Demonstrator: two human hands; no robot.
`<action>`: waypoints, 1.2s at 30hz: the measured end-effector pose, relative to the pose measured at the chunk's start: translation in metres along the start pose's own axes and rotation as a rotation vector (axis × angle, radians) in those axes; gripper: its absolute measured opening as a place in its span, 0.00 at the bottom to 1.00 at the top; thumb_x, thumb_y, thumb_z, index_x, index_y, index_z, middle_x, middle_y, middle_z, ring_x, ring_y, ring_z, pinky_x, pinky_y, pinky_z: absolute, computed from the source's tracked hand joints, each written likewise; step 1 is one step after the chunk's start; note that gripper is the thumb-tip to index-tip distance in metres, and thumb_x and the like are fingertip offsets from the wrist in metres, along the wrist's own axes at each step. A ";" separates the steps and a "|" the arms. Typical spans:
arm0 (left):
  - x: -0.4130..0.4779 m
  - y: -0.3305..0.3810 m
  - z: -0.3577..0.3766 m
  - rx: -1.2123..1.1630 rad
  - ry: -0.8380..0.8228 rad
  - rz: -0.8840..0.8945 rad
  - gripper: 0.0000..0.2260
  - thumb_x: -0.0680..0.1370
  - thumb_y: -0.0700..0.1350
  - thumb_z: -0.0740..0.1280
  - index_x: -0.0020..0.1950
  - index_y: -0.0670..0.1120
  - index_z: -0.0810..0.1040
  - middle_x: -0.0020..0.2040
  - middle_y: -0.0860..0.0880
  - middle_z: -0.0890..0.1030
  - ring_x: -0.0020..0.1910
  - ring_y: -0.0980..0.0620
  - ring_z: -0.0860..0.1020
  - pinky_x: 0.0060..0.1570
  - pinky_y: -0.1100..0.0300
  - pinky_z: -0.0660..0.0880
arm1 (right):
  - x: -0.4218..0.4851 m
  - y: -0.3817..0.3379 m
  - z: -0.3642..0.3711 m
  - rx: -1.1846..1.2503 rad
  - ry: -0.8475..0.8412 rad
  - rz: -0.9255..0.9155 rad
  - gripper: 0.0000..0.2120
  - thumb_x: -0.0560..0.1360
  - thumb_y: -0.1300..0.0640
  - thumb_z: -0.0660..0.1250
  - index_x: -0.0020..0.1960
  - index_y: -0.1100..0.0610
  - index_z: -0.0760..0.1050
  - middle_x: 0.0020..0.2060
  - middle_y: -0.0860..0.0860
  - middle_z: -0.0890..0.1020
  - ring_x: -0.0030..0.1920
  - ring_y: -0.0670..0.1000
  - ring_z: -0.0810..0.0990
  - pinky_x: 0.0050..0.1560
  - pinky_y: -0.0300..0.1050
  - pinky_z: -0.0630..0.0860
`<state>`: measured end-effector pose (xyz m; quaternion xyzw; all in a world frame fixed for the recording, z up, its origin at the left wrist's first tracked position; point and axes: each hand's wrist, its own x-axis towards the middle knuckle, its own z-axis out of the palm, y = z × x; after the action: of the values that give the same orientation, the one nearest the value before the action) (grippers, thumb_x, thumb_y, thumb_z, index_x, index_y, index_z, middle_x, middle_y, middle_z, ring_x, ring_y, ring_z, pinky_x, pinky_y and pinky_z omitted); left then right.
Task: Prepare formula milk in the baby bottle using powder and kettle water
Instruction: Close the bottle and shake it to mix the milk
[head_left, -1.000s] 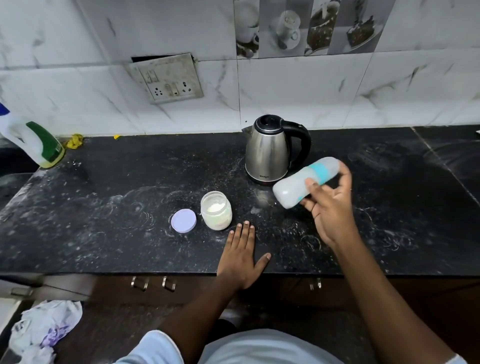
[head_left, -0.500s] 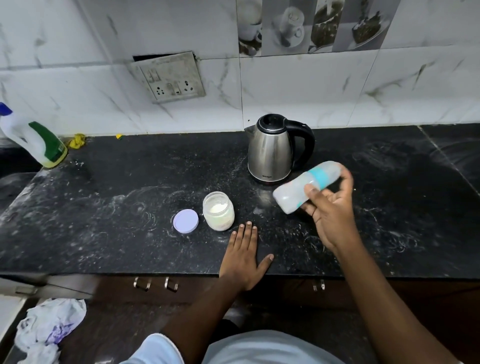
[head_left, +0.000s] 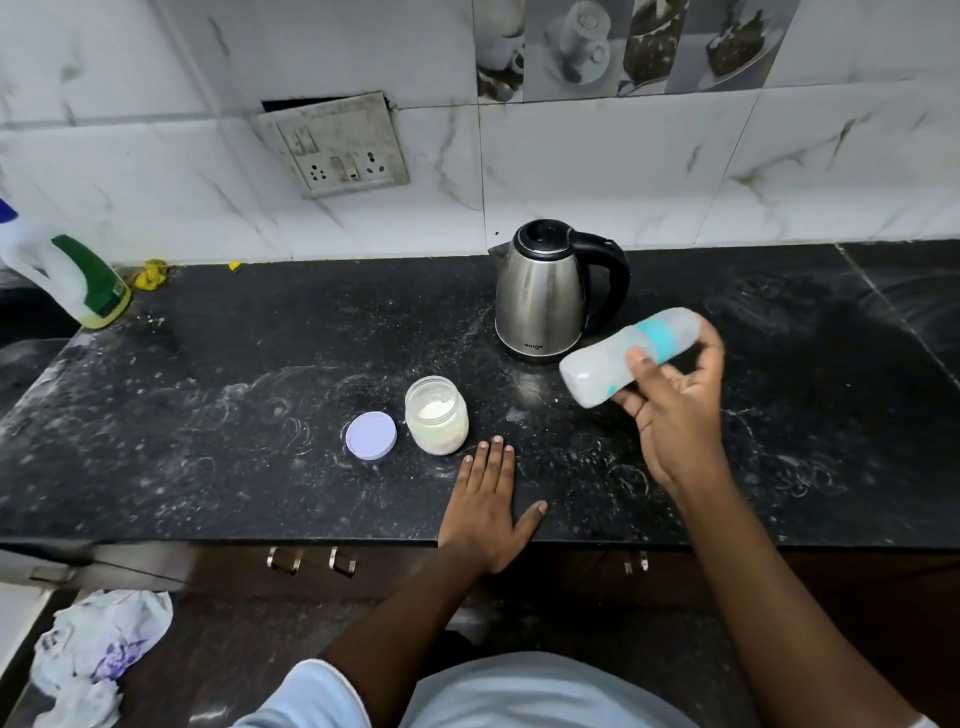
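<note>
Right hand (head_left: 675, 410) is wrapped around the baby bottle (head_left: 628, 364), holding it nearly sideways above the counter (head_left: 208, 415), base end pointing left, capped end beyond the fingertips. Bottle looks milky and blurred, so I read this as the shake-to-mix step; a judgement, not confirmed.

Left hand (head_left: 488, 499) lies flat on the counter, palm down, fingers spread, holding nothing.

Kettle (head_left: 545, 296) stands just past the bottle's base end, near enough to clip. Open powder jar (head_left: 436, 415) sits just beyond the left fingertips, its lid (head_left: 371, 435) beside it on the far side.

To do it well:
- Keep a finger over the cap end; I can't tell if the collar is fully tight.
- Shake along the bottle's axis, short strokes, drawn toward the body and away from the kettle.
- Check for clumps against the wall before stopping.
- Jar is uncapped: keep the left hand from nudging it.
</note>
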<state>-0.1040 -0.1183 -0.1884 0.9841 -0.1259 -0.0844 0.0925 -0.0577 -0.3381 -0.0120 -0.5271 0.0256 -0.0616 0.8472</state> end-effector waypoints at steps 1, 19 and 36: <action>0.000 0.000 0.000 0.000 -0.003 -0.001 0.44 0.83 0.73 0.40 0.88 0.44 0.40 0.89 0.45 0.37 0.87 0.47 0.35 0.85 0.48 0.34 | -0.002 -0.001 0.002 -0.044 -0.058 0.026 0.34 0.75 0.64 0.75 0.73 0.40 0.67 0.57 0.56 0.87 0.58 0.57 0.86 0.52 0.58 0.85; 0.000 -0.001 0.000 0.006 -0.016 -0.015 0.44 0.82 0.73 0.41 0.88 0.44 0.39 0.88 0.45 0.37 0.87 0.47 0.34 0.84 0.49 0.32 | -0.006 0.001 0.006 -0.195 -0.270 0.086 0.38 0.70 0.62 0.80 0.74 0.42 0.69 0.56 0.62 0.86 0.54 0.58 0.87 0.49 0.51 0.85; 0.001 -0.001 0.000 -0.001 -0.011 -0.016 0.44 0.82 0.73 0.40 0.88 0.45 0.39 0.88 0.46 0.35 0.87 0.48 0.33 0.83 0.50 0.30 | -0.005 0.000 0.006 -0.165 -0.256 0.093 0.38 0.70 0.61 0.80 0.74 0.41 0.68 0.57 0.62 0.86 0.58 0.63 0.86 0.53 0.60 0.85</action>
<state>-0.1031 -0.1179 -0.1888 0.9846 -0.1184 -0.0904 0.0918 -0.0622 -0.3318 -0.0093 -0.5966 -0.0532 0.0478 0.7993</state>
